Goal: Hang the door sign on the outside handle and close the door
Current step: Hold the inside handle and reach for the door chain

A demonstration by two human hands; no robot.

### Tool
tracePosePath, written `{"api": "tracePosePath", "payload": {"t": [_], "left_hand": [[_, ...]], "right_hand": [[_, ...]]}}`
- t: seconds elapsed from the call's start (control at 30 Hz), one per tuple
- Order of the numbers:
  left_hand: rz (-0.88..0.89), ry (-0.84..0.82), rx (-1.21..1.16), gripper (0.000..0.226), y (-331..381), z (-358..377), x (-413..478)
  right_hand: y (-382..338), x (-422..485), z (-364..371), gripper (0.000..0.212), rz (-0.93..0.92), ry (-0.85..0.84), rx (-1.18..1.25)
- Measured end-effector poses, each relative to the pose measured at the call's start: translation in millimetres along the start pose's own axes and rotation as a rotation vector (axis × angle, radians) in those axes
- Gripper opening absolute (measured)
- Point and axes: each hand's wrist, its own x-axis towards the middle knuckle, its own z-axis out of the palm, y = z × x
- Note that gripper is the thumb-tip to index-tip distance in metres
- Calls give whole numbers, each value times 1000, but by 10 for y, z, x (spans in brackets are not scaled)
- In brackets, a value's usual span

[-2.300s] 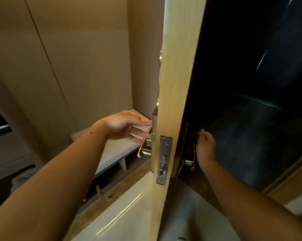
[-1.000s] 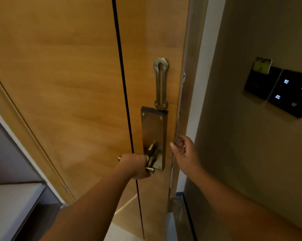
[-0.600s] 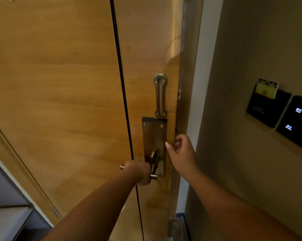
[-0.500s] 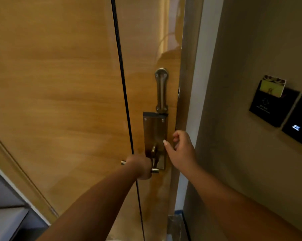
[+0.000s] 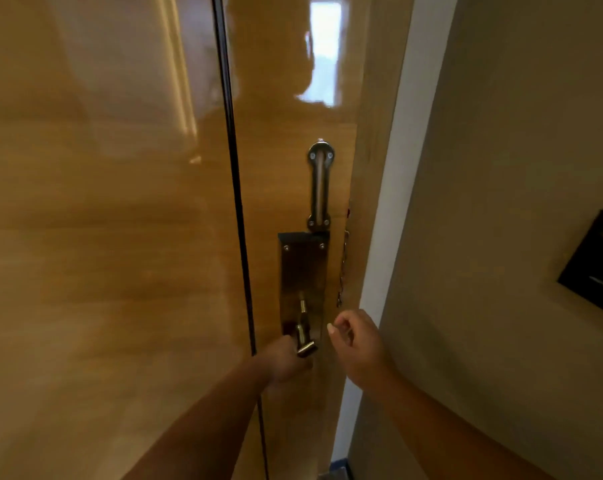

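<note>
The glossy wooden door (image 5: pixel 120 237) fills the left and middle of the view and lies flush against its frame (image 5: pixel 379 133). My left hand (image 5: pixel 282 358) is closed around the brass inside handle (image 5: pixel 303 337) on the metal lock plate (image 5: pixel 302 268). My right hand (image 5: pixel 357 344) hovers just right of the plate, near the door edge, fingers loosely curled and holding nothing. The door sign and the outside handle are hidden behind the door.
A swing-bar door guard (image 5: pixel 320 185) is mounted above the lock plate, and a small chain (image 5: pixel 343 268) hangs along the door edge. A white frame strip (image 5: pixel 397 168) and a beige wall (image 5: pixel 501 202) stand to the right, with a dark key-card holder (image 5: pixel 601 265).
The door swung from wide open to flush against its frame. My left hand stayed on the inside handle. My right hand came off the door edge and dropped a little.
</note>
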Motion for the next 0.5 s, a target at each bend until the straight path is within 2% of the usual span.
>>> {"api": "tracePosePath", "payload": {"t": [0.1,0.27,0.5], "left_hand": [[-4,60,-54,20,-28,-19,215],[34,112,-21,5,-46,-160,521],[55,173,6,16,-75,-266,880]], "right_hand": [[69,139,125,16,5,-54,-25],[118,410,309,14,34,-65,-15],[266,529,437,11,100,-82,30]]}}
